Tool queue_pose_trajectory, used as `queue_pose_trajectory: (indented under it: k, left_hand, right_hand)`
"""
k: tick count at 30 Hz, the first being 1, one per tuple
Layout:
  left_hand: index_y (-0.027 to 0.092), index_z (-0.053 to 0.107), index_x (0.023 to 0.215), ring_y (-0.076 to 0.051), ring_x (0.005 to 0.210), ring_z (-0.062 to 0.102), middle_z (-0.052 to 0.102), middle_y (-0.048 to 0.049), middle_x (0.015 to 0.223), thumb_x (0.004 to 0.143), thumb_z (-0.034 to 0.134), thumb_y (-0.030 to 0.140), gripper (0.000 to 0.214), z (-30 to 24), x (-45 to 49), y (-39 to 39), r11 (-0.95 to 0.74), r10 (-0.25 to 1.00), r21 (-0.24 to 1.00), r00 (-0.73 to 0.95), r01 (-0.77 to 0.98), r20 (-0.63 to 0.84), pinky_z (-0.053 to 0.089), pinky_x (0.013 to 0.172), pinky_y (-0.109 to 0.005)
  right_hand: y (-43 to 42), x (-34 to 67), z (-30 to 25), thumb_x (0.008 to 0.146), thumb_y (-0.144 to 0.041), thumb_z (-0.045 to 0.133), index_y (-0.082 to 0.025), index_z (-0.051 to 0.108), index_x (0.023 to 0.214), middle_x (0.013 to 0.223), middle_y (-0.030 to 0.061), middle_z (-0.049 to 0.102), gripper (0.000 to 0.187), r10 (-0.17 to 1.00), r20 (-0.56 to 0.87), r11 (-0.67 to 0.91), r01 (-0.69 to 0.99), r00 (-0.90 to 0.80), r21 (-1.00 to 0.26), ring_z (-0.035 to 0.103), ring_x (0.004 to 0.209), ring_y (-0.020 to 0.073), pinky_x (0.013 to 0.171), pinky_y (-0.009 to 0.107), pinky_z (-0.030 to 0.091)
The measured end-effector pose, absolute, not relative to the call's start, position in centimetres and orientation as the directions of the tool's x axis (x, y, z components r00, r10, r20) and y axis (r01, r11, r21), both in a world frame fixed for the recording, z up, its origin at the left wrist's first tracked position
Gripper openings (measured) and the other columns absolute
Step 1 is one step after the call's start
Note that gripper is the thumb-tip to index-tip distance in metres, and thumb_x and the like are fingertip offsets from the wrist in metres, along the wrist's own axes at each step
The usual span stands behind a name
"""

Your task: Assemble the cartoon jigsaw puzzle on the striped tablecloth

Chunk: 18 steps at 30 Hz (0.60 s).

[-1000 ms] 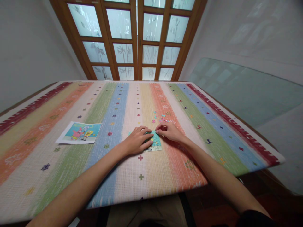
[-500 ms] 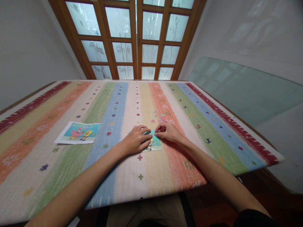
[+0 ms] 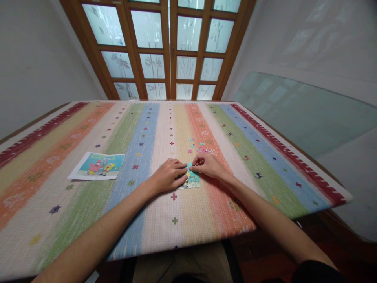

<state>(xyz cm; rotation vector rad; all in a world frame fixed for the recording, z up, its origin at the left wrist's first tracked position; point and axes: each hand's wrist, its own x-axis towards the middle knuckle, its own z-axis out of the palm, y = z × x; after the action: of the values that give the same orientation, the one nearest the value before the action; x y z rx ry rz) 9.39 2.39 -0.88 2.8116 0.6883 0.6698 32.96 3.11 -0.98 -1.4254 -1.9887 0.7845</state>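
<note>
A small jigsaw puzzle (image 3: 193, 181), partly put together in turquoise and yellow, lies near the front of the table. My left hand (image 3: 170, 175) rests flat across its left side, fingers stretched out and slightly apart, hiding much of it. From the right, my right hand (image 3: 208, 165) reaches over the puzzle's upper edge with thumb and index finger pinched. A jigsaw piece appears to be between those fingertips, mostly hidden by them. Beyond the right hand lie several loose jigsaw pieces (image 3: 202, 148), pink and turquoise.
A printed cartoon picture (image 3: 103, 166) on white paper lies to the left. The striped tablecloth (image 3: 159, 220) covers the table, whose front edge is close to my body. Behind stand wood-framed glass doors (image 3: 171, 51), and a glass panel (image 3: 294, 106) leans on the right wall.
My right hand's pinched fingertips have shifted slightly left, closer to my left fingers. The left hand stays almost still on the puzzle.
</note>
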Motion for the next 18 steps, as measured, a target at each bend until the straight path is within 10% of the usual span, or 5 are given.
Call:
queue_pose_trajectory:
  k: [18]
  left_hand:
    - [0.019, 0.073, 0.105, -0.025, 0.101, 0.067, 0.076, -0.0097, 0.106, 0.101, 0.055, 0.029, 0.021, -0.98, 9.45, 1.97, -0.889, 0.456, 0.278, 0.750, 0.363, 0.480, 0.056, 0.090, -0.044]
  right_hand:
    - [2.71, 32.65, -0.76, 0.079, -0.029, 0.078, -0.017, 0.070, 0.072, 0.070, 0.0020, 0.066, 0.017, 0.963, 0.130, 0.260, 0.676, -0.238, -0.689, 0.057, 0.065, 0.0153, 0.061, 0.028, 0.038]
